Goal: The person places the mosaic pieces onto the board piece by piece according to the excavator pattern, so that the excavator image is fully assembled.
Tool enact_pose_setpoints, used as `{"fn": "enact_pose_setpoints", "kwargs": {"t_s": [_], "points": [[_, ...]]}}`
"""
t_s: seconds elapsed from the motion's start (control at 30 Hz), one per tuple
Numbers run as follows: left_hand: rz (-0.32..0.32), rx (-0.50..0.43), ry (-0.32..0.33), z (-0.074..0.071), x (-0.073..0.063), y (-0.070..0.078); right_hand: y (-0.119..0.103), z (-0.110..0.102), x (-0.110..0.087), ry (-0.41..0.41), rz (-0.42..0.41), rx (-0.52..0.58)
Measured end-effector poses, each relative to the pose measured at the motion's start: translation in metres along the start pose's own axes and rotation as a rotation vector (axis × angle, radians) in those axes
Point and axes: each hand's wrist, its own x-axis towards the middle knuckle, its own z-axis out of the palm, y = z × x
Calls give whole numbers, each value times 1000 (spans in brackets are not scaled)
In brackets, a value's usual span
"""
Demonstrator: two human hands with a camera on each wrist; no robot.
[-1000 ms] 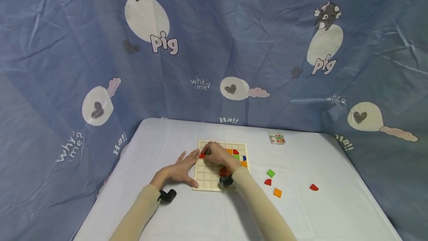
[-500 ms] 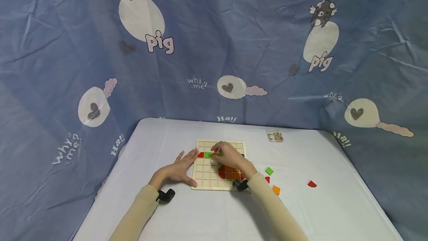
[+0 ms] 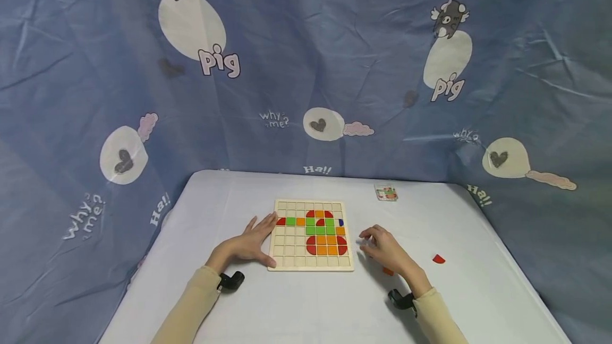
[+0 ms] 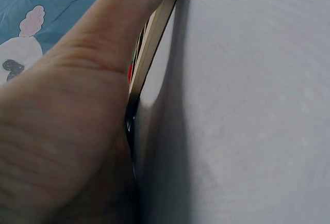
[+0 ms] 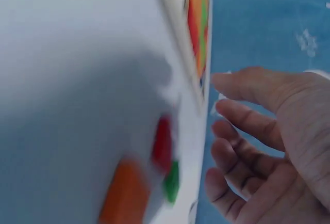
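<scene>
A wooden grid board point(image 3: 289, 255) lies on the table, partly filled with red, green and orange tiles and a small blue one. My left hand point(image 3: 248, 243) is spread at its left edge, fingertips and thumb right at the rim. In one row a red quarter-circle tile point(image 3: 281, 221), a green square tile point(image 3: 290, 221) and an orange square tile point(image 3: 300, 221) sit side by side. Right of the board, my right hand point(image 3: 389, 251) hovers over the table with fingers loosely bent and nothing between them. Below it are loose orange point(image 5: 124, 193), red point(image 5: 162, 144) and green point(image 5: 171, 181) tiles, blurred.
Farther right lies a single red quarter-circle tile point(image 3: 438, 259). A small picture card point(image 3: 386, 192) is at the back right of the white table point(image 3: 296, 307). Blue printed cloth point(image 3: 268, 68) hangs behind the table.
My right hand has left the board and swung right, over the loose tiles. The orange square it was fingering now lies beside the green one. My left hand keeps its place at the rim.
</scene>
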Motion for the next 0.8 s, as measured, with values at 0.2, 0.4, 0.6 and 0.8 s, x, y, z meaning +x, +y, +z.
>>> {"fn": "enact_pose_setpoints", "kwargs": {"t_s": [0.2,0.4,0.6,0.8], "points": [[8,3,-1,2,0,-7,28,-4,-4,26,124,-14],[9,-9,-10,4,1,-6,41,-4,-6,13,158,-3],[9,-23,-7,2,0,-3,45,-5,-9,35,193,1],[7,-30,0,2,1,-3,48,-6,-10,48,255,4]]}}
